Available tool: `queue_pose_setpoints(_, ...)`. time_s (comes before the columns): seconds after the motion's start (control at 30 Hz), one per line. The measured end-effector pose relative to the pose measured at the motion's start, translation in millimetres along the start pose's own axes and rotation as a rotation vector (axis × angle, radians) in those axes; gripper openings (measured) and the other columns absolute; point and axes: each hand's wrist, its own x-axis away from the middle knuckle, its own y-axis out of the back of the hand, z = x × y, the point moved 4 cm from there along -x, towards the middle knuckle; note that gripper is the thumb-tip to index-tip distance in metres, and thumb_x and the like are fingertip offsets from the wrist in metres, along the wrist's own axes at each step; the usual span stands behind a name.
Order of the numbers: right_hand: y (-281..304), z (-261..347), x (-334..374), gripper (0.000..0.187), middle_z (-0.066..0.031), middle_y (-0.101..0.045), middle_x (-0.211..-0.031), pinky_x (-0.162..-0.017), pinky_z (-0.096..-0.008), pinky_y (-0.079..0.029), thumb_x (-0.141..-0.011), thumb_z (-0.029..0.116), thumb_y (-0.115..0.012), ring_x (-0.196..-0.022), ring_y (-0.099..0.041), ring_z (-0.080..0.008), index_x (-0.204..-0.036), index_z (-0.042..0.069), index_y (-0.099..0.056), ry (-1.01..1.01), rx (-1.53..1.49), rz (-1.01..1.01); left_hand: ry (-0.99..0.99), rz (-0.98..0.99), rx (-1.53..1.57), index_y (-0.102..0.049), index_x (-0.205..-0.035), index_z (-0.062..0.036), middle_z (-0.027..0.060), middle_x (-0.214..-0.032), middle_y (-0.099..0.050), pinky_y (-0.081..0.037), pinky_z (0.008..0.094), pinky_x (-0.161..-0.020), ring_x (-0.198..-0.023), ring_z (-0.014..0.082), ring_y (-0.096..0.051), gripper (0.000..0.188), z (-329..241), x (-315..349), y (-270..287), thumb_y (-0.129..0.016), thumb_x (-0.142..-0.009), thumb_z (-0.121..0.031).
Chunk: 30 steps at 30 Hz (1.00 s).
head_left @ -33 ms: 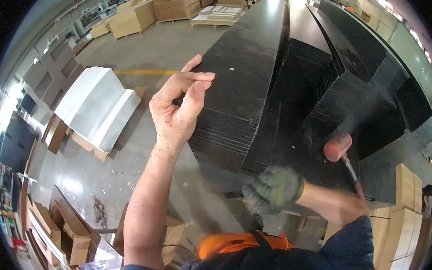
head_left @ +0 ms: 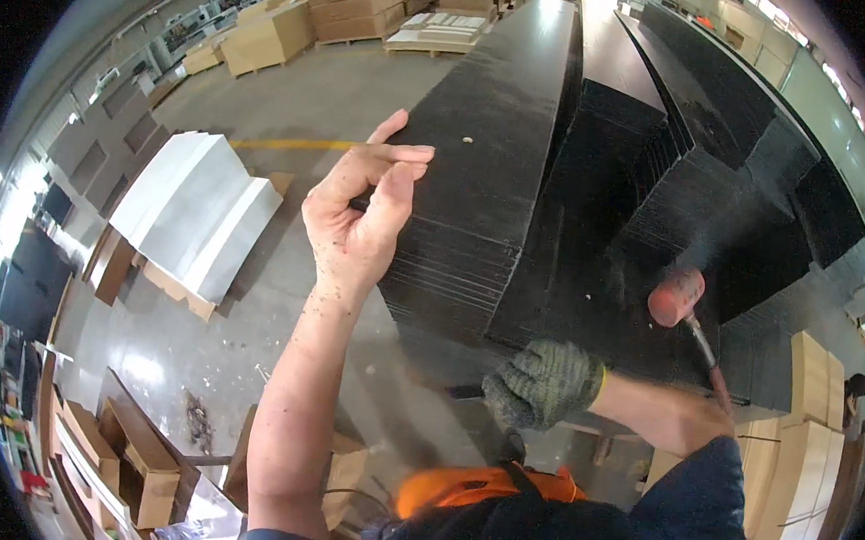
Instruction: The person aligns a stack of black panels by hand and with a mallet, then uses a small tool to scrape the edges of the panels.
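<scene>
My left hand (head_left: 357, 200) is bare and raised at the left edge of a tall stack of black boards (head_left: 481, 143). Its fingers are partly stretched over the board edge, with the thumb up beside them. I see nothing held in it. My right hand (head_left: 542, 383) wears a dark grey-green knit glove and is closed in a fist at the near end of the boards. A narrow dark tool (head_left: 464, 392) sticks out to the left of the fist; its kind is unclear. A mallet (head_left: 676, 297) with a red head lies on the lower black boards, its handle pointing toward my right forearm.
More black board stacks (head_left: 700, 178) rise at the right. White panels (head_left: 195, 218) rest on the floor at left. Cardboard pieces (head_left: 144, 451) stand at lower left, tan cartons (head_left: 801, 456) at right. An orange object (head_left: 467, 488) with a black strap is just before my body.
My right glove was smeared by motion and now shows sharply, almost in the same place. The left hand and the mallet have hardly moved.
</scene>
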Motion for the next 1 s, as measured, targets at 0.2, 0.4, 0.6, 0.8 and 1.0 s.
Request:
queue_pose_setpoints(0.2,67.9,-41.4,-40.5,0.032,-0.0058,-0.06,-0.078,-0.049,-0.0327,-0.045,-0.076,0.023,-0.061,-0.064,-0.057,-0.0194,-0.102,0.005,-0.066,0.048,0.392,-0.22,-0.01,0.019,-0.01,-0.059,-0.074,0.0049,0.011,-0.08,-0.066,-0.038,0.0546,-0.104,-0.086,0.0173,-0.064,0.016,2.6,3.1,5.5,-0.057,-0.088,-0.003)
queue_pose_setpoints(0.4,74.7,-71.5,-41.0,0.026,-0.0047,-0.062,-0.075,-0.052,-0.0335,-0.047,-0.081,0.025,-0.054,-0.065,-0.06,-0.0198,-0.1,0.01,-0.064,-0.117,0.185,-0.07,0.031,0.02,-0.045,-0.06,-0.075,0.0054,0.012,-0.081,-0.067,-0.038,0.0559,-0.104,-0.087,0.0181,-0.064,0.018,2.3,0.5,4.6,-0.057,-0.089,-0.005)
queue_pose_setpoints(0.6,103.2,-104.5,-51.2,0.034,-0.0052,-0.063,-0.08,-0.051,-0.0343,-0.048,-0.081,0.024,-0.053,-0.064,-0.06,-0.0204,-0.108,0.005,-0.062,-0.067,0.289,-0.209,-0.038,0.041,-0.028,-0.059,-0.074,0.0055,0.012,-0.08,-0.066,-0.037,0.0564,-0.104,-0.089,0.0191,-0.064,0.018,-6.8,-0.5,4.2,-0.055,-0.089,-0.004)
queue_pose_setpoints(0.8,83.8,-48.5,-35.4,0.034,0.0004,-0.051,-0.061,-0.042,-0.0295,-0.037,-0.073,0.025,-0.057,-0.053,-0.049,-0.0147,-0.101,0.008,-0.064,0.28,0.376,-0.192,0.021,0.016,-0.022,-0.059,-0.074,0.0053,0.0118,-0.081,-0.066,-0.037,0.0566,-0.104,-0.091,0.0216,-0.064,0.018,1.6,2.6,-6.3,-0.056,-0.089,-0.005)
queue_pose_setpoints(1.0,112.5,-109.0,-60.5,0.03,-0.0063,-0.059,-0.077,-0.056,-0.0349,-0.048,-0.083,0.023,-0.05,-0.066,-0.058,-0.0203,-0.106,0.006,-0.06,-0.043,0.312,-0.355,0.046,0.0,-0.136,-0.059,-0.076,0.0061,0.0132,-0.085,-0.067,-0.037,0.0555,-0.104,-0.096,0.024,-0.063,0.022,-7.9,1.5,17.3,-0.055,-0.091,-0.009)
